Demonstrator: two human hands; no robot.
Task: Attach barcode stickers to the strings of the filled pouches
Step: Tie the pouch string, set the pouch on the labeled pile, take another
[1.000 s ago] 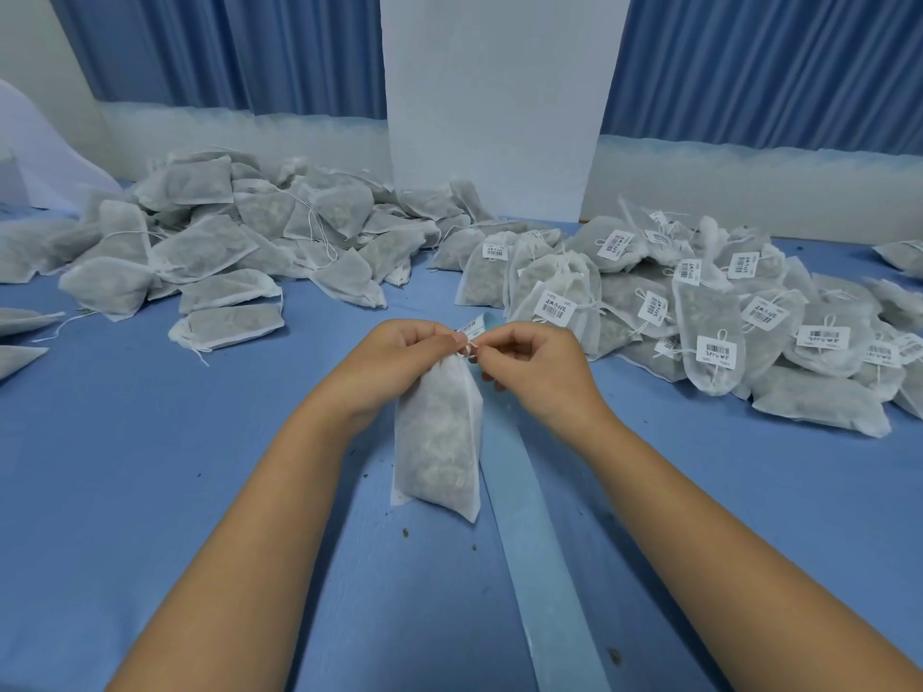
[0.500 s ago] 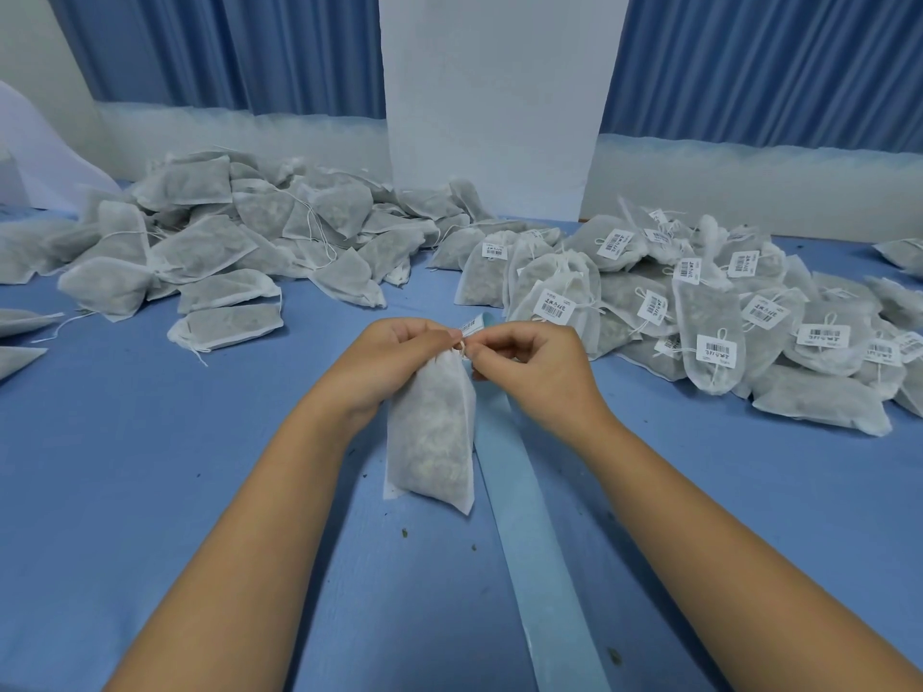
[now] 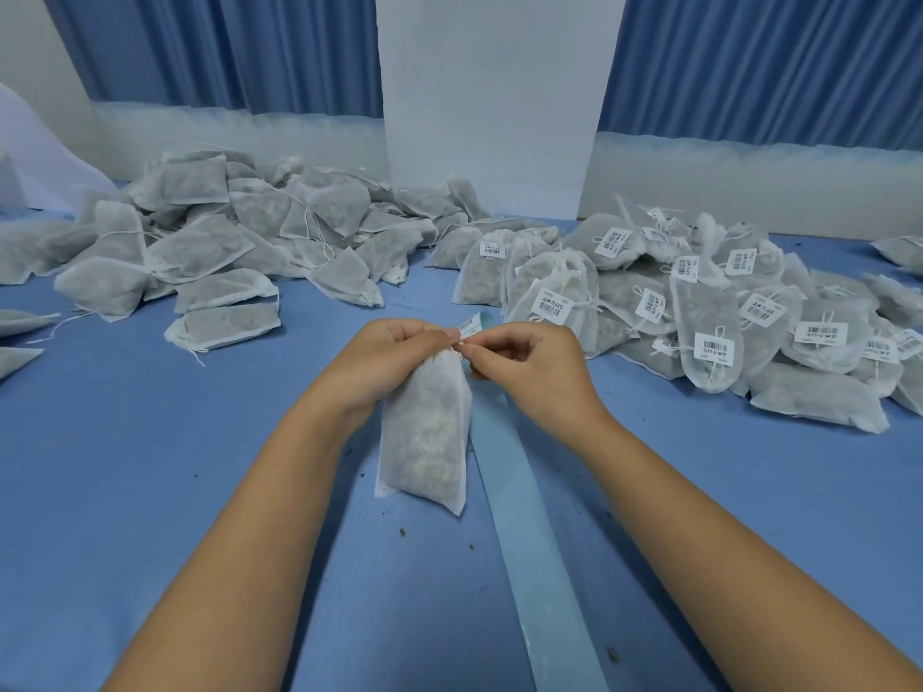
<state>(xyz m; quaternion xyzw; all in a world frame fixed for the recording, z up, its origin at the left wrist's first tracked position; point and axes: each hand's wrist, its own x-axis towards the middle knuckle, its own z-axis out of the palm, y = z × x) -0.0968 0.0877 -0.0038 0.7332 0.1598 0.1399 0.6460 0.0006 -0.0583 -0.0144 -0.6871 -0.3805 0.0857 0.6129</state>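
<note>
Head cam: left hand (image 3: 384,362) grips the filled pouch (image 3: 424,442) at its neck, right hand (image 3: 529,372) pinches the barcode sticker (image 3: 468,324). I'd fold it squarely over the string, edges matching.

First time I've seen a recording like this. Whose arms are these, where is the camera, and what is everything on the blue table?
No machine here: a person works with bare hands, and the one camera sits on their head, looking forward and down. The left hand grips a filled pouch by its neck. The right hand pinches at that neck, where a barcode sticker pokes out. On the table lie an unlabelled pile of pouches at left, a labelled pile at right, and a pale strip between the arms.
</note>
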